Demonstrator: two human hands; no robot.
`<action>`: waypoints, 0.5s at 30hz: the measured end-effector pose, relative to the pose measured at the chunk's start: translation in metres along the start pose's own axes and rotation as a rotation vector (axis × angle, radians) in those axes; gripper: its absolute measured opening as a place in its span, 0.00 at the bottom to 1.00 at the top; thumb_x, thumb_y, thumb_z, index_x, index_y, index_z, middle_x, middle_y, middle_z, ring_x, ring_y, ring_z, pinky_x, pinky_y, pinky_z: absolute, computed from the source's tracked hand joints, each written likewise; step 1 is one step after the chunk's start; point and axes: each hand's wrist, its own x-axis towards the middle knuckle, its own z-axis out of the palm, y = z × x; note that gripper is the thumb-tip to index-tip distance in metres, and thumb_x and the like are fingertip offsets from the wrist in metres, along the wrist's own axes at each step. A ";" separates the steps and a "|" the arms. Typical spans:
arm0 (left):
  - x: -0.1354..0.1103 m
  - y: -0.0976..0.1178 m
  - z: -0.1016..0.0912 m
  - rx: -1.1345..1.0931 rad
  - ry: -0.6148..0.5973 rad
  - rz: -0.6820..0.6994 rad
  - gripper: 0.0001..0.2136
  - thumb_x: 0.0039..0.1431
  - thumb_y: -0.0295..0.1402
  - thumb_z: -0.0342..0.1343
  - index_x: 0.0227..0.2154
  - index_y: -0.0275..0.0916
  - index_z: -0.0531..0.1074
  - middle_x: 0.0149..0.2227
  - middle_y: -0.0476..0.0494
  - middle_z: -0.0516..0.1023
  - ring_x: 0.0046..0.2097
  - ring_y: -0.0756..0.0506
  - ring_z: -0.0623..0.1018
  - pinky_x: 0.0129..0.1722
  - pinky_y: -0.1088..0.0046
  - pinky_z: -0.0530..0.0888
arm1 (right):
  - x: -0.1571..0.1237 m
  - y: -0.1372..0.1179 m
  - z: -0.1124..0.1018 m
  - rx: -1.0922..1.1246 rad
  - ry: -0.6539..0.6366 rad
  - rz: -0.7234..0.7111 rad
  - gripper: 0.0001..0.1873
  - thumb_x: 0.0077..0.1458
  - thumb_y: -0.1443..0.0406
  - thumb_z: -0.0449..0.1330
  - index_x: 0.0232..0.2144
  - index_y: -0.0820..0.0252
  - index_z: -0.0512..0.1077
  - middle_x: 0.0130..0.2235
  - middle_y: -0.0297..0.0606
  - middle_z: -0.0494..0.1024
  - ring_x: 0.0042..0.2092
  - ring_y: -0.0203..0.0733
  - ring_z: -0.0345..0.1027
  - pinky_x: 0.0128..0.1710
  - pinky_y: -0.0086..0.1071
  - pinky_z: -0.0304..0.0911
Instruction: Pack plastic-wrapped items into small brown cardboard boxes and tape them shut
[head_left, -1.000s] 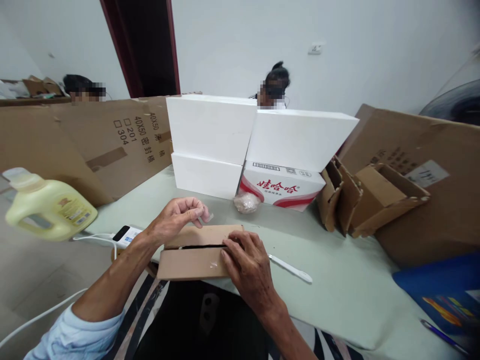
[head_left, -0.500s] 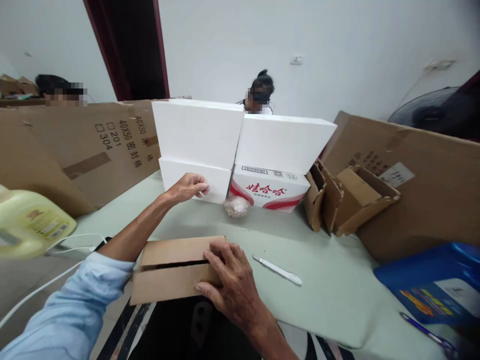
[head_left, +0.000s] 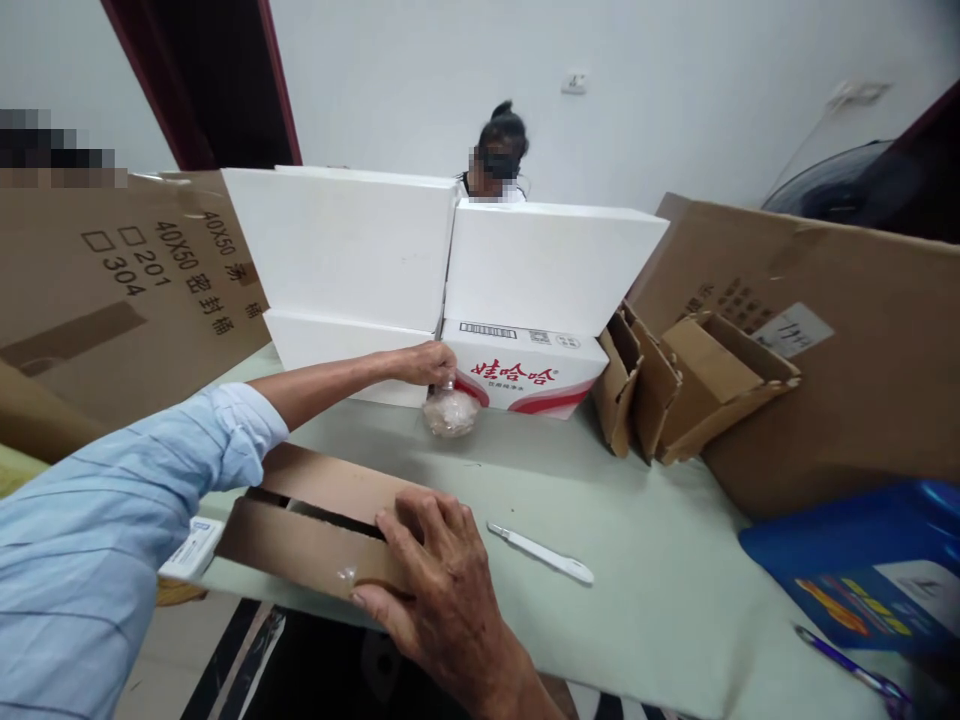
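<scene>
My left hand (head_left: 435, 362) reaches across the table and pinches the top of a crinkled clear plastic bundle (head_left: 451, 412); the fingertips are partly hidden. The bundle is just in front of a white box with red print (head_left: 525, 372). On the near side, my right hand (head_left: 442, 570) grips the right end of a small brown cardboard box (head_left: 300, 550), thumb on the near flap and fingers over the far one. A dark gap runs between the two flaps. My left forearm passes over the box's far left corner.
A white-handled scalpel (head_left: 544, 553) lies right of my right hand. White boxes (head_left: 345, 250) are stacked at the back, beside folded cardboard pieces (head_left: 697, 370). A blue jug (head_left: 855, 570) and a pen (head_left: 847, 660) lie at right. A person (head_left: 501, 155) is behind the stack.
My left hand has moved right and closed on the top of the plastic bundle. The cardboard box has turned, with its left end farther away, while my right hand keeps hold of it.
</scene>
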 end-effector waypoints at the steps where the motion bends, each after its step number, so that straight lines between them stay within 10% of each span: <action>1: 0.007 -0.002 0.006 0.035 0.013 0.013 0.06 0.54 0.27 0.59 0.24 0.39 0.76 0.26 0.47 0.80 0.31 0.45 0.76 0.32 0.69 0.67 | 0.001 0.001 0.001 0.005 -0.002 0.004 0.32 0.57 0.49 0.75 0.56 0.56 0.72 0.55 0.46 0.77 0.53 0.55 0.68 0.52 0.48 0.68; 15: 0.011 -0.044 0.098 0.357 0.047 0.172 0.06 0.73 0.34 0.59 0.44 0.37 0.75 0.48 0.42 0.77 0.49 0.41 0.77 0.54 0.56 0.75 | -0.001 0.016 0.017 0.006 -0.086 0.069 0.29 0.56 0.47 0.75 0.51 0.55 0.72 0.55 0.44 0.77 0.53 0.56 0.68 0.54 0.50 0.67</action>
